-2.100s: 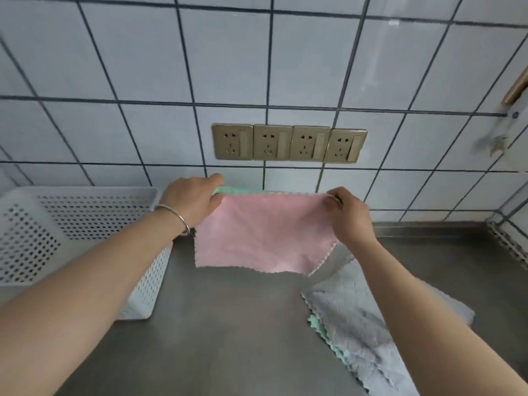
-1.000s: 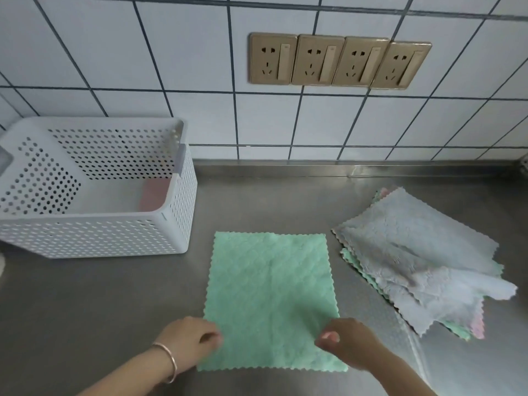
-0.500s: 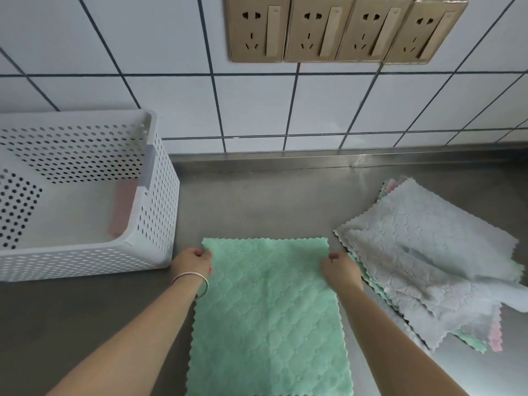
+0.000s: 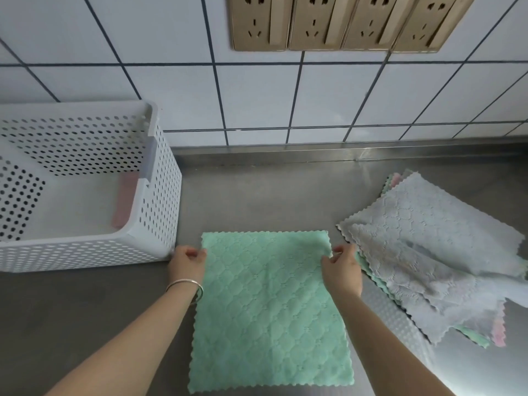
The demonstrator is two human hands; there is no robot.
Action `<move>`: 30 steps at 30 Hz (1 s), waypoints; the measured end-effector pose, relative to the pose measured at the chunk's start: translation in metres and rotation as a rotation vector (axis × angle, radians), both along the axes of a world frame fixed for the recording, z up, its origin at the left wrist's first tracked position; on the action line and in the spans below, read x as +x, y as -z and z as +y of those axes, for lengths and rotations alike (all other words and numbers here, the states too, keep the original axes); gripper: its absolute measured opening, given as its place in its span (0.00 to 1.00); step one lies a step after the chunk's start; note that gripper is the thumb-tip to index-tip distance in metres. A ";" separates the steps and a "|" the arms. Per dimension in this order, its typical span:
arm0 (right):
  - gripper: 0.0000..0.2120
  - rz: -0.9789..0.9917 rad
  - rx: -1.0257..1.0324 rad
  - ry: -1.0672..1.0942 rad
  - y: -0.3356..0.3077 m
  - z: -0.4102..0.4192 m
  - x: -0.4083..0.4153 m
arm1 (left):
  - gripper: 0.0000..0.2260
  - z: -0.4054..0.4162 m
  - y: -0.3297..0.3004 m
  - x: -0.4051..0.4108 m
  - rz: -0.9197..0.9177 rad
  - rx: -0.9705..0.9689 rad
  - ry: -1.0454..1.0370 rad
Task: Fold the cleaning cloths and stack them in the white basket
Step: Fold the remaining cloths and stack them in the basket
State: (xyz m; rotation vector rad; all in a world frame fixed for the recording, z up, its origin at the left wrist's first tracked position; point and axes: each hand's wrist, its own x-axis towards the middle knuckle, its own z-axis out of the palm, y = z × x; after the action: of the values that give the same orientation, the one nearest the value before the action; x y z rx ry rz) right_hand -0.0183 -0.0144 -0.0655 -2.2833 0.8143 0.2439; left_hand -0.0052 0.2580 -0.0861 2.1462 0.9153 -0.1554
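A green quilted cloth (image 4: 268,312) lies flat on the steel counter in front of me. My left hand (image 4: 187,262) pinches its left edge near the far corner, and my right hand (image 4: 341,268) pinches its right edge near the other far corner. The white perforated basket (image 4: 160,224) stands to the left against the wall; a folded pink cloth (image 4: 124,200) lies inside it by the right wall. A loose pile of grey, green and pink cloths (image 4: 428,252) lies to the right.
The tiled wall with a row of gold sockets (image 4: 337,21) rises behind the steel counter (image 4: 257,195). A silver bangle (image 4: 185,284) circles my left wrist.
The cloth was held up against the wall, then laid flat green side up. My hands moved from its near edge to its side edges near the far corners. The view tilted down.
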 end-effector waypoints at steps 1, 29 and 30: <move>0.10 -0.029 0.027 -0.066 -0.003 0.003 -0.009 | 0.05 0.000 -0.003 -0.010 -0.031 0.004 0.048; 0.11 -0.295 -0.600 -0.990 0.021 0.006 -0.160 | 0.18 -0.022 0.006 -0.177 -0.243 0.603 1.244; 0.11 -0.272 -0.573 -0.950 0.019 0.001 -0.157 | 0.14 -0.018 0.005 -0.175 -0.247 0.608 1.220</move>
State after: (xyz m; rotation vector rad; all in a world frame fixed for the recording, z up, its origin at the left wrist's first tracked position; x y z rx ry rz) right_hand -0.1750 -0.0135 -0.0840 -3.0043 -0.4580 0.1096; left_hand -0.1803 0.2405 -0.0914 2.9149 -0.6771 -0.2093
